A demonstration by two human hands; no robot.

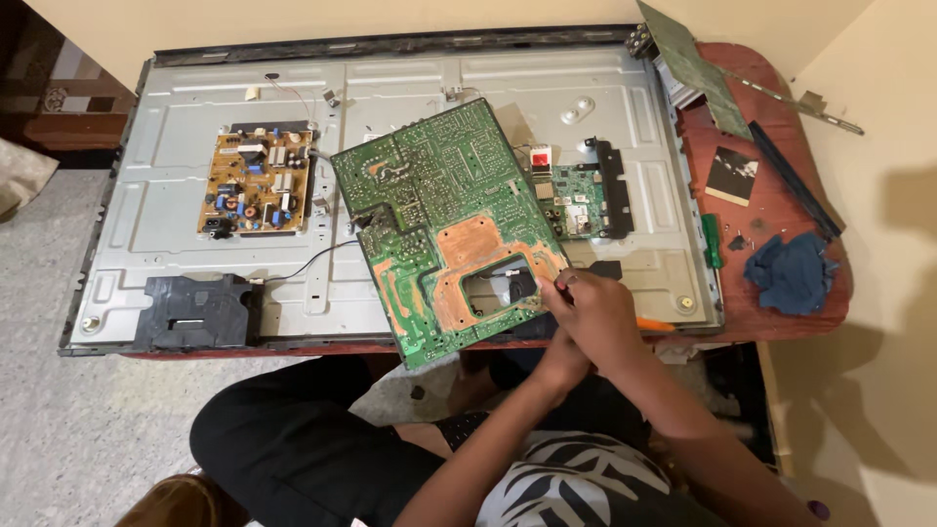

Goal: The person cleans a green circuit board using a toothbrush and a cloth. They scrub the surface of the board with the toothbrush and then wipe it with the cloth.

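A large green circuit board point(439, 195) with copper patches and a rectangular cutout is held tilted over the open back of a flat television panel point(176, 107). My right hand point(595, 317) has its fingers closed on the board's lower right edge, beside the cutout. My left hand point(559, 369) sits just under the right one at the board's bottom corner, mostly hidden by it. A thin orange handle point(656, 324) shows right behind my right hand; whether it is held I cannot tell.
Mounted in the panel are a yellow power board point(256, 182), a small green board with a black bracket point(586, 200) and a black speaker box point(195, 310). On the red table point(771, 293) lie a blue cloth point(793, 273), a green screwdriver point(712, 241), another board point(695, 60) and a metal strip.
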